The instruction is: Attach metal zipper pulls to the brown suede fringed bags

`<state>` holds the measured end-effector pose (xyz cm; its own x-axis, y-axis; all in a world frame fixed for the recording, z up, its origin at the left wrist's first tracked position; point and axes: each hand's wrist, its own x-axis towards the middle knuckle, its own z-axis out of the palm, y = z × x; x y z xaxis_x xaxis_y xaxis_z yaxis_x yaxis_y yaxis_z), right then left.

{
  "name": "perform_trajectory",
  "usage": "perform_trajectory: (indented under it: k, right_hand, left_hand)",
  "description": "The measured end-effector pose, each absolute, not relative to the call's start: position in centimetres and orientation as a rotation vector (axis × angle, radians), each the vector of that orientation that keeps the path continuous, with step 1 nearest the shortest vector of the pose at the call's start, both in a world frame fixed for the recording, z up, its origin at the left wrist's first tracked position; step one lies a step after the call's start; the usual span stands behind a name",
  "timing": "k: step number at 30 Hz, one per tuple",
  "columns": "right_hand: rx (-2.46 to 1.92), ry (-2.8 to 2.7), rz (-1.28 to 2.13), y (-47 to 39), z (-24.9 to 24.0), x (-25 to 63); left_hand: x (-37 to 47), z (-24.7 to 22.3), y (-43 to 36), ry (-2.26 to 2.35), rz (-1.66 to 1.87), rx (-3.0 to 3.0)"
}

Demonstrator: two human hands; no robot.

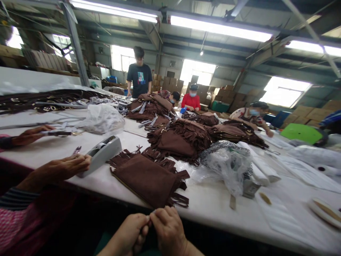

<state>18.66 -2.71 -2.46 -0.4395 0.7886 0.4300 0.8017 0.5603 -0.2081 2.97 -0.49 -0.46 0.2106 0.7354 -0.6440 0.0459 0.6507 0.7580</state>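
My left hand (131,231) and my right hand (168,224) meet at the near edge of the table, fingers pinched together tip to tip. Whatever is between them is too small or too hidden to name. Just beyond my fingers a dark brown fringed bag (149,174) lies flat, its zipped edge toward me and its fringe spread to the right. Behind it rises a pile of similar brown fringed bags (178,140).
A grey tape dispenser (105,153) stands left of the bag, beside a co-worker's hand (64,167). Clear plastic bags (229,167) and white rolls (258,165) lie to the right. Brown straps (50,99) are heaped at the far left. Several people stand or lean around the table (213,202).
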Motion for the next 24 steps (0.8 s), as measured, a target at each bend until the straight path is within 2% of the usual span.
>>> perform_trajectory:
  k: [3, 5, 11, 13, 18, 24]
  right_hand:
    - [-1.241, -2.331, 0.009, -3.9, -3.5, 19.8]
    - [-1.259, -2.237, 0.208, -4.5, -4.1, 20.3]
    - [-1.564, -1.328, 1.4, -3.6, -2.6, 19.0]
    - [-1.587, -1.066, 1.65, -2.8, -2.3, 17.8]
    - [-1.44, -0.685, 1.743, -1.9, -3.2, 16.0]
    - [-1.069, -0.502, 1.95, -2.2, -4.9, 16.3]
  left_hand:
    - [2.8, 0.5, -0.5, 1.268, 0.562, 0.663]
    - [2.6, 0.9, -0.5, 1.26, 0.547, 0.664]
    - [3.0, 0.6, -0.8, 1.252, 0.539, 0.793]
    - [3.3, 0.2, -0.9, 1.273, 0.544, 0.909]
    - [3.4, -1.3, -1.1, 1.285, 0.552, 0.987]
    - [2.6, -3.2, -0.7, 1.097, 0.515, 0.479]
